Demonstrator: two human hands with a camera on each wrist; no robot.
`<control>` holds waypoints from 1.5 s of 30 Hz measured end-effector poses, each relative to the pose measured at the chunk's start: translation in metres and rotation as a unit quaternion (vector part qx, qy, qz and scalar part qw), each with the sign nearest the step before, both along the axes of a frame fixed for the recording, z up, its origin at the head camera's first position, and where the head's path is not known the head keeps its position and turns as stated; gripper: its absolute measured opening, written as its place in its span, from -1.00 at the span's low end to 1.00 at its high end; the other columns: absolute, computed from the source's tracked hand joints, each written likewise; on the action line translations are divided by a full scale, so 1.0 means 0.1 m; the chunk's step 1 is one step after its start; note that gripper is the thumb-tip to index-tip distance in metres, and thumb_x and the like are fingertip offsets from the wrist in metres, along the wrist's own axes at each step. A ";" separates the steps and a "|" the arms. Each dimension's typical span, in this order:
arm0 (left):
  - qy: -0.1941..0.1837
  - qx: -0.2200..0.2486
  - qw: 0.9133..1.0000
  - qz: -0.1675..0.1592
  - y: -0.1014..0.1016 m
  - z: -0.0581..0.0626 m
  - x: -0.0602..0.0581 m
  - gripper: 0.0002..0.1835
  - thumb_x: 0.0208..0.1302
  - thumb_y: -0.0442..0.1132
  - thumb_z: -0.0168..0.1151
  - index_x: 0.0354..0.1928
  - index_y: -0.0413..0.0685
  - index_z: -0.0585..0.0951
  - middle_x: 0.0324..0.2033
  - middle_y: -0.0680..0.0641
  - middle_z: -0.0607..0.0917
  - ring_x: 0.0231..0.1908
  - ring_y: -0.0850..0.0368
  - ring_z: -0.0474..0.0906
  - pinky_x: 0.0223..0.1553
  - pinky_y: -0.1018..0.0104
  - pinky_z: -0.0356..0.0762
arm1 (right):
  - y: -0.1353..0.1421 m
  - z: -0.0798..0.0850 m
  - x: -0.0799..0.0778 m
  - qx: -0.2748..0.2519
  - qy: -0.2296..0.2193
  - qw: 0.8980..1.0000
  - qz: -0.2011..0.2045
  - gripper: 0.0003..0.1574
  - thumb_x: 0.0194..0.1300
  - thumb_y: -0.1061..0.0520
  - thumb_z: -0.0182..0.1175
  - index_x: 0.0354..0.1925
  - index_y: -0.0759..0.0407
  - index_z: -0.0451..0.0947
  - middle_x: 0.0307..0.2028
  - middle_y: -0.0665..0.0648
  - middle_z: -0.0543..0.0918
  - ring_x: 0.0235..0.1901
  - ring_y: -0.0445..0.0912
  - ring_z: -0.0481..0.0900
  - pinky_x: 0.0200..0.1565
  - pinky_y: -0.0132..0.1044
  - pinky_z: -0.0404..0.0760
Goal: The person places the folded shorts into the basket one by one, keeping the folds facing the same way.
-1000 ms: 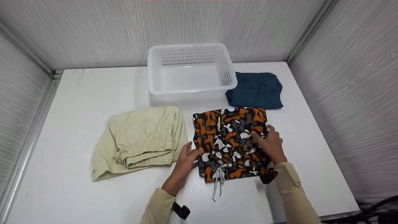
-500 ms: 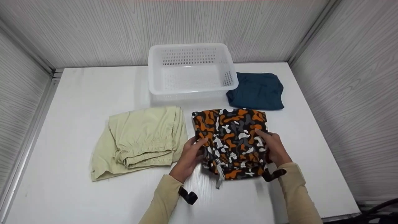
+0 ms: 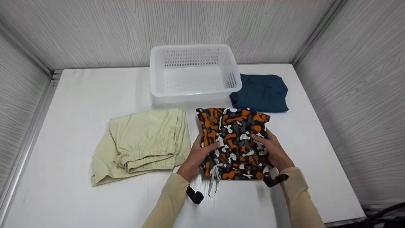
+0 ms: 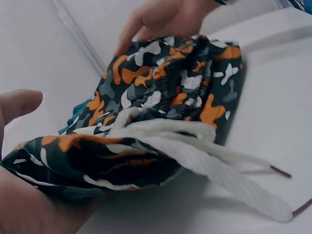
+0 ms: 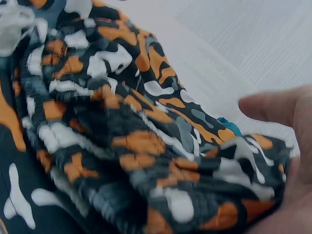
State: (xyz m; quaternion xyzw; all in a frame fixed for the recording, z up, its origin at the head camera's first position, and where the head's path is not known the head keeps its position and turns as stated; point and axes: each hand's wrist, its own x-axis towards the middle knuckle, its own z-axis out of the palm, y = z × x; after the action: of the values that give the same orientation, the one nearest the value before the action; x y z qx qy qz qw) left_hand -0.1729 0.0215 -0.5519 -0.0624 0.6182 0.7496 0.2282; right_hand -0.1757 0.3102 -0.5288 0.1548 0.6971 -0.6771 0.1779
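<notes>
Left hand (image 3: 196, 157) and right hand (image 3: 276, 152) grip the sides of a patterned garment (image 3: 235, 136) at the near half of the counter (image 3: 79, 202).
With the patterned garment as clock centre in the head view, its pale drawstring (image 3: 214, 174) dangles at 7 o'clock; the hands, at 8 and 4, curve partway closed round its cloth, thumbs on top, other fingers mostly hidden. A folded beige garment (image 3: 145, 131) lies nearby at 9, a folded blue cloth (image 3: 261, 94) at 1, and a white basket (image 3: 196, 94) stands at 11.
</notes>
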 end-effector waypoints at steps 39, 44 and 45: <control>0.050 0.061 0.992 0.094 -0.29 0.50 -0.07 -0.07 0.38 -0.35 0.29 0.63 0.23 0.02 0.39 -0.16 0.38 0.16 -0.09 0.53 0.11 0.14 0.54 | -0.12 0.44 -0.24 -0.026 0.069 0.997 -0.013 -0.14 0.41 0.13 0.28 0.53 -0.14 0.15 0.20 0.16 0.49 -0.02 -0.04 0.60 -0.20 -0.25 0.64; 0.062 0.057 0.991 0.101 -0.31 0.60 -0.18 -0.09 0.38 -0.32 0.30 0.63 0.23 0.03 0.40 -0.14 0.36 0.18 -0.10 0.52 0.15 0.10 0.51 | -0.16 0.59 -0.38 -0.022 0.092 0.996 -0.003 -0.15 0.41 0.15 0.28 0.52 -0.17 0.18 0.15 0.16 0.50 -0.13 -0.06 0.63 -0.31 -0.29 0.63; 0.064 0.059 0.991 0.104 -0.31 0.61 -0.21 -0.08 0.38 -0.32 0.30 0.63 0.24 0.03 0.41 -0.14 0.36 0.18 -0.10 0.52 0.16 0.09 0.50 | -0.16 0.62 -0.41 -0.025 0.096 0.995 -0.002 -0.15 0.40 0.15 0.28 0.52 -0.18 0.18 0.15 0.16 0.51 -0.13 -0.06 0.63 -0.30 -0.28 0.65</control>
State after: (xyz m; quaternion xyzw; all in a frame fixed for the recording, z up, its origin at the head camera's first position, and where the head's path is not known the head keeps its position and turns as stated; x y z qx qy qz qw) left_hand -0.1936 -0.0098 -0.4904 -0.0650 0.5762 0.8070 0.1123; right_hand -0.2164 0.2939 -0.4668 0.0859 0.6938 -0.7061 0.1127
